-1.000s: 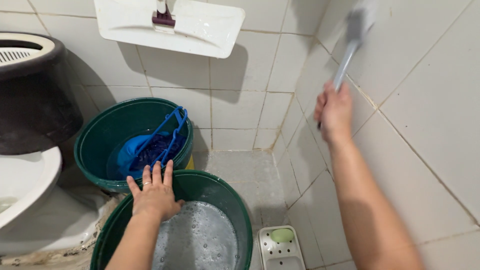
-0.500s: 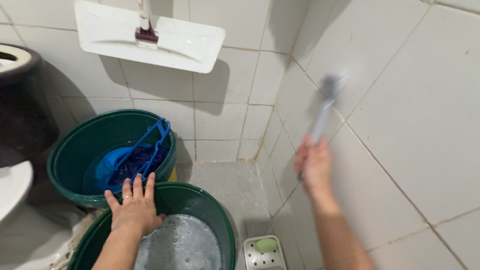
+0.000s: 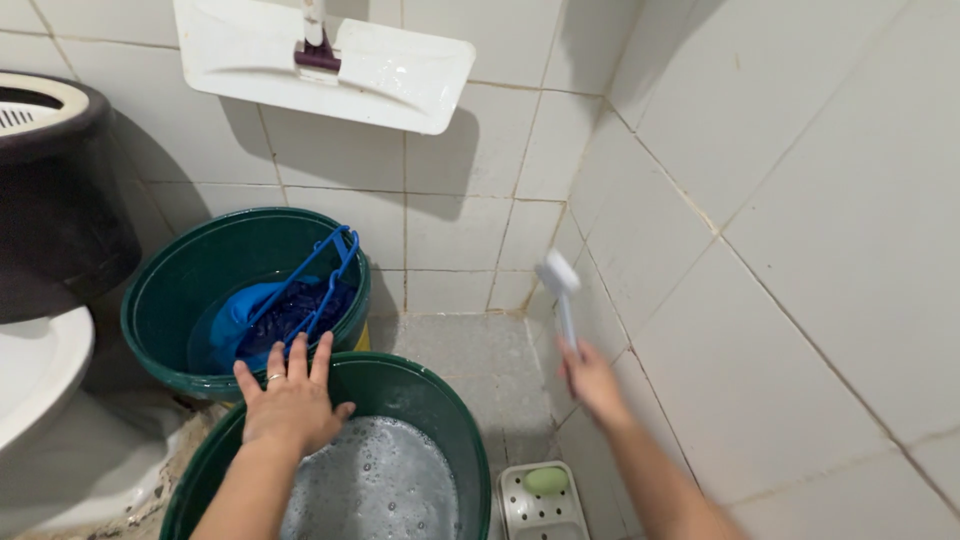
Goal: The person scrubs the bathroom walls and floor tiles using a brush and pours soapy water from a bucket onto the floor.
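White brush: the brush (image 3: 560, 290) is clasped by its handle in the right hand (image 3: 592, 381), head up, against the low tiles of the right wall (image 3: 800, 250).
Left hand: the left hand (image 3: 290, 400) lies open and flat on the near bucket (image 3: 440, 400), gripping nothing.
Soapy water: fills the near bucket; the far bucket (image 3: 190, 270) holds a blue cloth.
Progress: scrubbing looks midway (no foam visible on the tiles); the lower wall remains.
Soap dish: the soap dish (image 3: 540, 500) sits at the wall's foot.

Two dark green buckets (image 3: 250, 240), a blue dipper (image 3: 300, 300) in one, white scrub brush (image 3: 560, 285), pale green soap (image 3: 546, 481), off-white tiles (image 3: 800, 200) with brownish grout.
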